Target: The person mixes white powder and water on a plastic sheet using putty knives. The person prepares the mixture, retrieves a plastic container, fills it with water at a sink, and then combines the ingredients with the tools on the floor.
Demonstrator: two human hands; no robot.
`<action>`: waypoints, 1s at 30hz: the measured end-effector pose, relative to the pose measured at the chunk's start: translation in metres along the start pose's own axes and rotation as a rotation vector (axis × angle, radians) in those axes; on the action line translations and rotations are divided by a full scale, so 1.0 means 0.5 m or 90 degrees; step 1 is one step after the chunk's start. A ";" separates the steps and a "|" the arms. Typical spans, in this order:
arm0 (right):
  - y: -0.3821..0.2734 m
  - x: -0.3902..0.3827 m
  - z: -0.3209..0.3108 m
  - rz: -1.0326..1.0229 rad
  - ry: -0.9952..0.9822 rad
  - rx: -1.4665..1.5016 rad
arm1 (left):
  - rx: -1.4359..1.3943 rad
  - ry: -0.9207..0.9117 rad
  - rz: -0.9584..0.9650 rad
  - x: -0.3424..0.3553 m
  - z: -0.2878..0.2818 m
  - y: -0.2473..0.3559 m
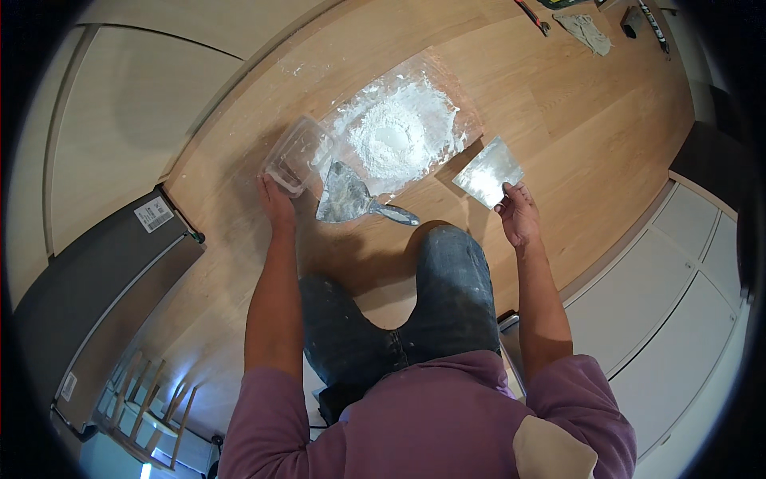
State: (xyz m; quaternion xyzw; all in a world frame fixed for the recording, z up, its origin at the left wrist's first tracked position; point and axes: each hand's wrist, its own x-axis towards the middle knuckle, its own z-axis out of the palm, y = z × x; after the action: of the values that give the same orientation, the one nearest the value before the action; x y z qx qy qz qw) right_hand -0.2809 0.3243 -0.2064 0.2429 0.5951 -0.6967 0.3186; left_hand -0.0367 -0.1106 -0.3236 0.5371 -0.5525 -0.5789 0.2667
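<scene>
My left hand (276,199) grips the near end of a clear plastic container (294,150), which is tilted beside a pile of white powder (397,140). The powder is spread on a thin sheet (461,96) lying on the wooden floor. A putty knife (345,197) with a stained blade lies at the sheet's near edge, beside the container, its handle pointing right. My right hand (517,207) holds a flat square metal blade (485,166) by its near corner, to the right of the powder. My knees are just below the putty knife.
Pale cabinets (152,72) border the left, with a dark appliance (108,247) below. White cabinets (662,287) line the right. At the back right lie red-handled pliers (535,17), a rag (585,30), a dark block (630,22) and a marker-like tube (654,24). A wooden chair (148,407) stands lower left.
</scene>
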 end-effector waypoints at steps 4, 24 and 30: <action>0.004 -0.002 0.013 0.007 -0.010 0.005 | -0.004 -0.032 -0.072 -0.014 -0.020 -0.006; 0.039 -0.035 0.020 0.084 -0.099 0.013 | 0.029 0.011 -0.169 -0.104 -0.031 0.022; 0.068 -0.008 0.046 0.114 -0.100 -0.009 | 0.100 -0.115 -0.406 -0.339 0.004 -0.019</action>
State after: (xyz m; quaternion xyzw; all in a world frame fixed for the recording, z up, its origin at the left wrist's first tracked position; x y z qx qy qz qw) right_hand -0.2521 0.2994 -0.2226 0.2372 0.5493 -0.6782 0.4267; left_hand 0.0118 0.0454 -0.2771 0.6483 -0.4208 -0.6342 -0.0202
